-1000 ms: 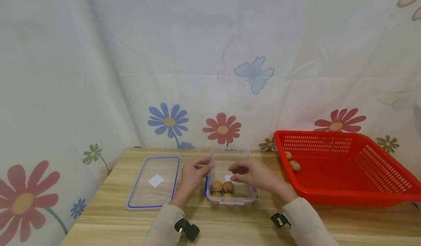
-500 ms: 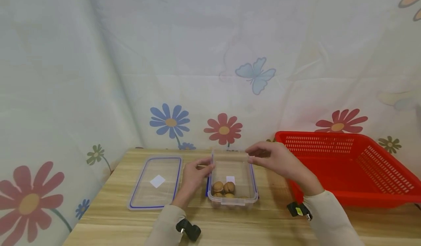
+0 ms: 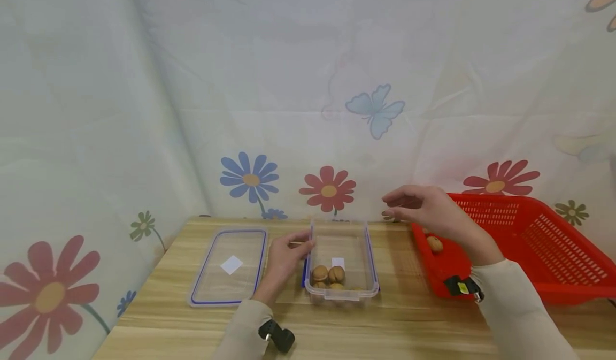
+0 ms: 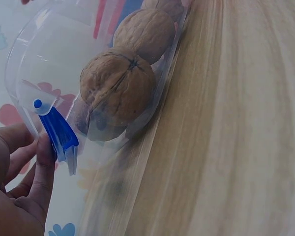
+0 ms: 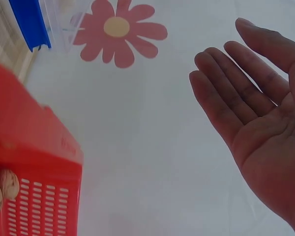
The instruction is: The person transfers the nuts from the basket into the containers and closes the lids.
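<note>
A clear plastic food container [image 3: 340, 295] with blue side latches stands lidless on the table, several walnuts [image 3: 336, 274] gathered at its near end. At its left wall, my left hand [image 3: 283, 255] pinches the edge beside a blue latch [image 4: 59, 130], seen close in the left wrist view. My right hand [image 3: 433, 213] is raised over the left rim of a red basket [image 3: 510, 288], fingers extended. In the right wrist view the palm of that hand [image 5: 258, 108] holds nothing. Inside the basket, by its left wall, lie walnuts [image 3: 435, 244], partly hidden by the right hand.
Left of the container, its clear lid [image 3: 231, 290] with a blue seal lies flat on the wooden table [image 3: 366, 333]. A flower-printed white curtain [image 3: 289, 108] hangs behind the table. The basket takes up the table's right side.
My right hand has moved from above the container, up and rightward, to the red basket's left rim. My left hand has stayed at the container's left wall.
</note>
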Available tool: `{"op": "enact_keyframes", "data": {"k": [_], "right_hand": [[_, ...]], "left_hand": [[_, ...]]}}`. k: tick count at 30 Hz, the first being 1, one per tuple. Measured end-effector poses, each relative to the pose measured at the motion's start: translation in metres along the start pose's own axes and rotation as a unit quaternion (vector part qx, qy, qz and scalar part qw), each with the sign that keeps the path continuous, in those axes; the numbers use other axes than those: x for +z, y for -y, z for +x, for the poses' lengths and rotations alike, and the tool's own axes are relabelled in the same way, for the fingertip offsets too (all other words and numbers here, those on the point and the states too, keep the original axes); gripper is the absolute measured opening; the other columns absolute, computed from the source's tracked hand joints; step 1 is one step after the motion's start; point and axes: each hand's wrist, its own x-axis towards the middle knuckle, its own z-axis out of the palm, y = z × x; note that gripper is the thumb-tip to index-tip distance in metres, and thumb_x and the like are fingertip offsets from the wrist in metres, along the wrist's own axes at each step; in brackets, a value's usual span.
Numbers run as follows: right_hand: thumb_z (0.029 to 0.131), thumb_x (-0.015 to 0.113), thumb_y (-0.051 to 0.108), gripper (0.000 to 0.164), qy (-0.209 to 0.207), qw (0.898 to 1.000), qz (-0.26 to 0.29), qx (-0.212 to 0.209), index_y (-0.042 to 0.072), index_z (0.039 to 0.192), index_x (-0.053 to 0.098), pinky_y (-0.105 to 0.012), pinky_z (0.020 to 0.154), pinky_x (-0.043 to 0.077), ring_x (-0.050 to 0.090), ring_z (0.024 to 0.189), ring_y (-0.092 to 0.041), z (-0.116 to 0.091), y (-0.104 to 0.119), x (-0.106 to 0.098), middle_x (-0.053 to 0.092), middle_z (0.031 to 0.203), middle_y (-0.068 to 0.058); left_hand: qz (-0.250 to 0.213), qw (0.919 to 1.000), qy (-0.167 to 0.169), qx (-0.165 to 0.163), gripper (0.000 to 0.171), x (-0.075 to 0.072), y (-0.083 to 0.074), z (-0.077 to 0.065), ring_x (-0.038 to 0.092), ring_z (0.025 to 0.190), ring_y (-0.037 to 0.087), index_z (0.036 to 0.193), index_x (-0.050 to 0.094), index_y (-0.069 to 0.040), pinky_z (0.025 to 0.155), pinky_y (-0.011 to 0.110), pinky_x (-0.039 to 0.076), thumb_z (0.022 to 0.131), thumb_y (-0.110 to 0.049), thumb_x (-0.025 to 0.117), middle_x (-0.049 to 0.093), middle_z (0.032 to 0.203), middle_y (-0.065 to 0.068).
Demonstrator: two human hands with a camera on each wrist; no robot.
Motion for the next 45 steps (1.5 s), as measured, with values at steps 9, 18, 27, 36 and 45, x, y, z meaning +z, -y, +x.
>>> {"op": "enact_keyframes", "data": {"k": [9, 18, 27, 36, 45], "right_hand": [[0.101, 0.076, 0.022, 0.034, 0.005, 0.999, -0.009, 0.044, 0.011, 0.133, 0.072, -0.023, 0.089, 0.059, 0.07, 0.11, -0.027, 0.004, -0.02, -0.028, 0.075, 0.124, -0.007], [0.101, 0.076, 0.035, 0.048, 0.007, 0.996, 0.003, 0.094, 0.01, 0.14, 0.067, -0.054, 0.101, 0.058, 0.066, 0.118, -0.032, 0.002, -0.051, -0.043, 0.071, 0.134, -0.012], [0.098, 0.079, 0.039, 0.059, 0.015, 0.992, 0.017, 0.126, 0.009, 0.146, 0.062, -0.06, 0.102, 0.056, 0.063, 0.123, -0.036, -0.002, -0.082, -0.047, 0.066, 0.141, -0.016], [0.098, 0.079, 0.036, 0.061, 0.045, 0.986, 0.022, 0.157, 0.006, 0.148, 0.061, -0.061, 0.102, 0.055, 0.061, 0.123, -0.037, -0.003, -0.104, -0.05, 0.065, 0.142, -0.019], [0.099, 0.079, 0.033, 0.057, 0.098, 0.981, 0.018, 0.165, 0.002, 0.143, 0.063, -0.056, 0.099, 0.059, 0.058, 0.12, -0.035, -0.005, -0.13, -0.049, 0.062, 0.142, -0.022]], "left_hand": [[0.006, 1.0, 0.0, 0.003, 0.028, 0.0, 0.0, 0.0, 0.074, 0.085, 0.017, 0.121, 0.077, 0.003, 0.074, 0.027, 0.064, 0.096, -0.008, 0.081, 0.075, 0.11, 0.014], [0.016, 0.9999, -0.005, 0.002, 0.026, 0.0, -0.001, -0.002, 0.073, 0.085, 0.017, 0.12, 0.078, 0.001, 0.074, 0.028, 0.065, 0.096, -0.008, 0.08, 0.076, 0.11, 0.013], [0.022, 0.9997, -0.004, 0.007, 0.028, -0.001, 0.0, -0.003, 0.074, 0.085, 0.019, 0.121, 0.078, 0.001, 0.074, 0.03, 0.065, 0.096, -0.009, 0.08, 0.076, 0.111, 0.014], [0.015, 0.9999, -0.002, 0.003, 0.027, 0.001, 0.001, -0.002, 0.074, 0.086, 0.02, 0.121, 0.077, 0.001, 0.075, 0.03, 0.065, 0.096, -0.008, 0.08, 0.076, 0.113, 0.016], [0.011, 0.9999, -0.002, 0.009, 0.028, 0.0, 0.001, -0.003, 0.074, 0.087, 0.02, 0.121, 0.078, 0.001, 0.076, 0.03, 0.065, 0.095, -0.01, 0.081, 0.076, 0.113, 0.015]]}}
